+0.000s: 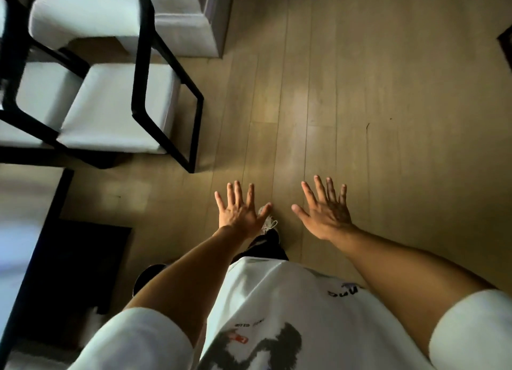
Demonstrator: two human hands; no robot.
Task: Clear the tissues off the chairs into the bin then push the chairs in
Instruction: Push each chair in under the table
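Both hands spread over the wooden floor

The left hand (240,213) and right hand (327,210) hold nothing, fingers straight and apart. Two white-cushioned chairs (119,106) with black frames stand at the upper left, well apart from the hands.

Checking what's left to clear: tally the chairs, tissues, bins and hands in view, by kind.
Chairs: 2, the nearer chair and a partly cut-off chair
Tissues: 0 visible
Bins: 0 visible
Hands: 2, left hand and right hand, both empty
Total: 4
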